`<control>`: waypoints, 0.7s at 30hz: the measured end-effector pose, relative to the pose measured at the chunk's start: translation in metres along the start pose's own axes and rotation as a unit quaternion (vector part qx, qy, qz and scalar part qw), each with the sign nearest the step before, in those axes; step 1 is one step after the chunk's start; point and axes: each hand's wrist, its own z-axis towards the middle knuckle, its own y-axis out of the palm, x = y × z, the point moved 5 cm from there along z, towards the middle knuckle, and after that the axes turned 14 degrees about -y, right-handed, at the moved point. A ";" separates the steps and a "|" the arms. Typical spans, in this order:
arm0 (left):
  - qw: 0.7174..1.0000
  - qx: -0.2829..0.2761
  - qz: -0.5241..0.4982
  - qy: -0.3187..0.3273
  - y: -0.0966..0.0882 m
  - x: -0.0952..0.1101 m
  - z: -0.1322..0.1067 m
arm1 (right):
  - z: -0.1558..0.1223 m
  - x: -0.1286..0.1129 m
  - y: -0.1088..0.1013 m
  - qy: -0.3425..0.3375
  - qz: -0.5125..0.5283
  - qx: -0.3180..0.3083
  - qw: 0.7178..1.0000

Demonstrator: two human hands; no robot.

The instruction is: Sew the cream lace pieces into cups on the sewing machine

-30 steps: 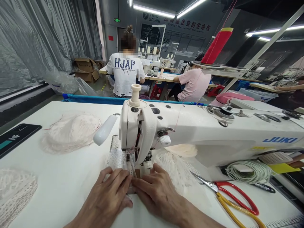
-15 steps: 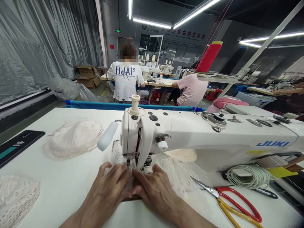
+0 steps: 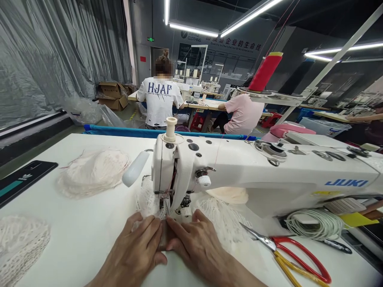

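Observation:
Thin white lace fabric [image 3: 147,199] lies under the needle area of a white sewing machine [image 3: 239,163] and runs towards me between my hands. My left hand [image 3: 134,247] presses the lace from the left, fingertips close together and thumb pointing inward. From the other side, my right hand [image 3: 200,243] holds the lace edge with index finger and thumb just in front of the presser foot [image 3: 162,204]. A brownish strip shows between the two hands. More gathered lace [image 3: 224,215] spreads under the machine arm, right of my right hand.
Scissors [image 3: 275,247] with red and yellow handles lie at right, near a coiled pale cord [image 3: 314,223]. At left are a round pile of cut pieces [image 3: 95,173], a lace stack [image 3: 24,247] and a black phone-like object [image 3: 26,179]. Two people sit beyond the table.
Both hands have drawn slightly towards me, exposing more lace by the presser foot. My left thumb has moved away from the right thumb. The view has shifted slightly.

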 end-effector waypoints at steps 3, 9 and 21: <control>1.000 0.006 -0.010 0.001 0.004 0.001 -0.004 | -0.002 0.000 0.002 0.000 0.005 -0.005 1.000; 1.000 0.022 -0.009 -0.014 0.003 0.000 -0.002 | -0.004 -0.001 0.004 -0.010 -0.016 0.018 1.000; 0.999 -0.009 0.049 -0.013 -0.011 -0.001 0.012 | 0.002 0.000 0.001 0.004 -0.015 0.026 1.000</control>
